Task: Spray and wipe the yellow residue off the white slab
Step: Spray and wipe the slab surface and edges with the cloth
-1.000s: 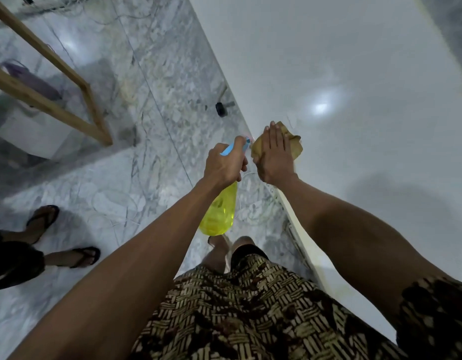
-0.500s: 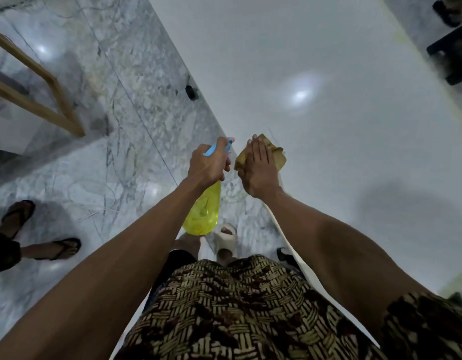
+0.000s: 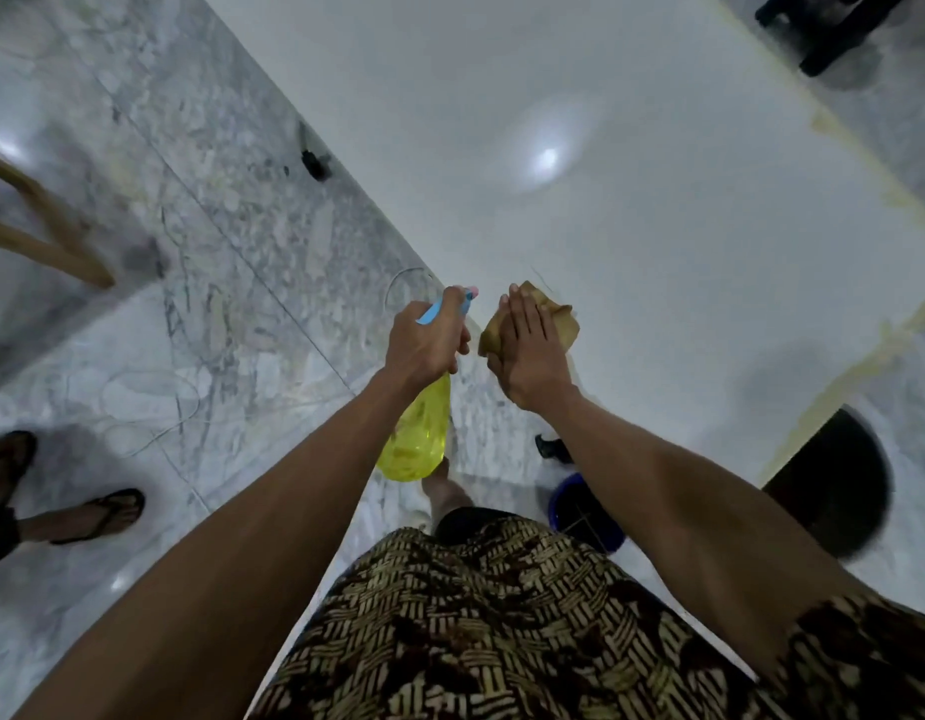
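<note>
1. the left hand (image 3: 428, 341) curls its fingers around the neck of a spray bottle (image 3: 416, 433), gripping it just off the slab's left edge; the yellow translucent body hangs down below the wrist, over the floor.
2. the bottle's blue spray head (image 3: 439, 307) pokes out above the knuckles, with a pinkish nozzle tip pointing toward the slab. one finger lies over the head; whether it is pressing the trigger cannot be told.
3. the right hand (image 3: 528, 350) lies flat, fingers straight and held together, pressing a crumpled tan cloth (image 3: 556, 322) down on the slab. the cloth shows past the fingertips and on both sides of the hand.
4. the two hands sit just beside each other, the nozzle near the cloth but apart from it.
5. the white slab (image 3: 632, 200) is glossy, running diagonally from the upper left to the right, with a bright lamp reflection on it well beyond the hands. the cloth rests near its left edge.
6. yellow residue (image 3: 865, 158) runs as a pale streaky band along the slab's far right edge and around its lower right corner, well apart from the hands.
7. the person wears a brown and cream patterned garment (image 3: 502, 626), filling the bottom of the view.
8. the floor (image 3: 190, 252) is grey veined marble; a small dark object lies on it just beside the slab's left edge.
9. at far left stand another person's feet in dark sandals (image 3: 102, 514), and a wooden frame (image 3: 50, 241) above them.
10. a blue bucket (image 3: 585, 517) shows below the right forearm, and a dark rounded object (image 3: 834, 491) lies to its right.
</note>
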{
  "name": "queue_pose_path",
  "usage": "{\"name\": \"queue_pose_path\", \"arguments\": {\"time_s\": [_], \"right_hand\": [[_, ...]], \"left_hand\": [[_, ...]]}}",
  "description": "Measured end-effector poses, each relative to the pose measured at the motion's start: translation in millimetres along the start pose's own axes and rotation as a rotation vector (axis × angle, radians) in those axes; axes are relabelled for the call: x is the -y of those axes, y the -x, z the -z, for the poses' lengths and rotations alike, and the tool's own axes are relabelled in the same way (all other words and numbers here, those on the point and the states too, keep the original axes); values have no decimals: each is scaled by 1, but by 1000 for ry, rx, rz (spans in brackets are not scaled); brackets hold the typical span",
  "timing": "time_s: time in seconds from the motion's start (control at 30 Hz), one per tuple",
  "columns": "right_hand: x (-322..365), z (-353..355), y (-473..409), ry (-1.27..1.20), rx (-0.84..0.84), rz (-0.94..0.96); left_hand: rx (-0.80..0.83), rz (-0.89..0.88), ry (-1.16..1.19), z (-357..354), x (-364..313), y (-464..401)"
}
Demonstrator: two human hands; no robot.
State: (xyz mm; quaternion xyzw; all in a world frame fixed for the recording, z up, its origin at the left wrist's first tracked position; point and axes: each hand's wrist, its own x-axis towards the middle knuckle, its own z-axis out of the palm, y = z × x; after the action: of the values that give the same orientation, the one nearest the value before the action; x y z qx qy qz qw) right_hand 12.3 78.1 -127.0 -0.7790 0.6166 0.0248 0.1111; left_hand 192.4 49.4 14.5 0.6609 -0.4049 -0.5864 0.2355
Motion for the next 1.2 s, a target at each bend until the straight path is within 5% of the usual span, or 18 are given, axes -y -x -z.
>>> {"name": "queue_pose_path", "arguments": {"time_s": [0.4,1.2], "right_hand": [[-30,-19,123,72,114,-88],[-105,-57,341,45,-69,-56]], "left_hand": [[92,2,-64,-75,72,102],[119,-26,-113,-223,104,210]]}}
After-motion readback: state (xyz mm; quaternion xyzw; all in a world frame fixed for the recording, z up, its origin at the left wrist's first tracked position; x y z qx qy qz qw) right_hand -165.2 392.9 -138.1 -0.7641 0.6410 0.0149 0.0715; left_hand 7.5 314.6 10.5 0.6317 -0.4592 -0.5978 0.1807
